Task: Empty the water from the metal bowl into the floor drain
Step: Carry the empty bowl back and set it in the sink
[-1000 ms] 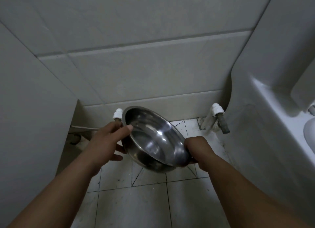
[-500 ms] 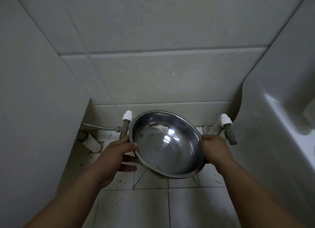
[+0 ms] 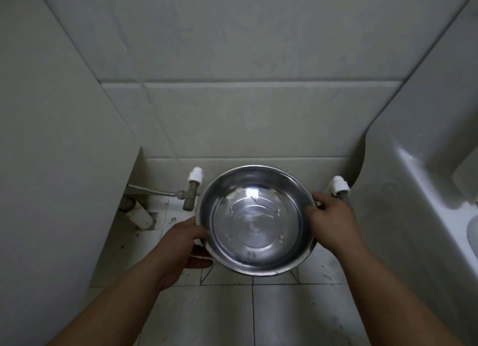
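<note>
The metal bowl (image 3: 256,220) has been brought back from a steep tilt to near level, mouth up, and is held above the tiled floor (image 3: 207,314) between two wall valves. Only droplets and a thin wet film are seen inside. The left hand (image 3: 181,247) is curled around the left rim; the right hand (image 3: 332,220) is clamped on the right rim. The floor drain is hidden.

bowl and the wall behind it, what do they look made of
The bowl, gripped at its rim by the left hand and the right hand: likely stainless steel, polished, with mirror-like glare and a thin rolled rim. The wall: apparently glazed ceramic tile, pale, smooth, with straight grout lines.
</note>
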A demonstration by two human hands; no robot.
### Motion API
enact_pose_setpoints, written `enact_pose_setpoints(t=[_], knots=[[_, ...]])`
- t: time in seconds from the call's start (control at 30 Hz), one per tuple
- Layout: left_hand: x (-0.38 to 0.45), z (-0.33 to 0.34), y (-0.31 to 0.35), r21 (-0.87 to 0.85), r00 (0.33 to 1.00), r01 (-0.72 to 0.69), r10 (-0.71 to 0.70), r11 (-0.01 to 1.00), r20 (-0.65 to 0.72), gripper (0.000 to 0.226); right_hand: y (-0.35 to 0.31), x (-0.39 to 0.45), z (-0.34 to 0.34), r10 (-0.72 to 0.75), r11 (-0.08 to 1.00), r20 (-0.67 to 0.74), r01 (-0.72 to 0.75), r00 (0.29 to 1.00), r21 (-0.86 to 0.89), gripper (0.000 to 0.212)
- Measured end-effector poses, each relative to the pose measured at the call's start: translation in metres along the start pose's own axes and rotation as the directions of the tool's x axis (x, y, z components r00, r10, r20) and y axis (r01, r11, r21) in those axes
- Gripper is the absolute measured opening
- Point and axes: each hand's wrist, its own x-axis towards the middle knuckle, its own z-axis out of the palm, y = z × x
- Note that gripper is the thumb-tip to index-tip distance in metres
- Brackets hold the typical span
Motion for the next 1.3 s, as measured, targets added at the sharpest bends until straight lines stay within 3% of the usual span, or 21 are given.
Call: enact_pose_setpoints(t=[0.53,0.73,0.83,1.0,1.3], knots=[[-0.008,-0.004,0.016,-0.035,0.997,-0.026,0.024,0.999,-0.072,0.031,-0.031,-0.009,-0.016,-0.023,1.0,0.049,0.024,0.999,-0.014,0.031],[-0.015,0.001,0.038,-0.049,0.994,-0.006,0.0,0.999,-0.111,0.029,-0.043,-0.013,-0.023,0.037,0.999,0.041,-0.036,0.998,-0.007,0.035],[-0.029,0.004,0.054,-0.042,0.991,0.02,-0.025,0.999,-0.129,0.028,-0.055,-0.023,-0.033,0.074,0.997,0.033,-0.074,0.997,0.002,0.028],[-0.054,0.004,0.077,-0.023,0.987,0.064,-0.067,0.998,-0.148,0.028,-0.072,-0.04,-0.055,0.143,0.99,0.049,-0.143,0.989,0.003,0.043],[-0.123,0.004,0.118,-0.037,0.975,0.074,-0.08,0.997,-0.208,0.018,-0.124,-0.099,-0.09,0.161,0.987,0.034,-0.162,0.986,0.013,0.042]])
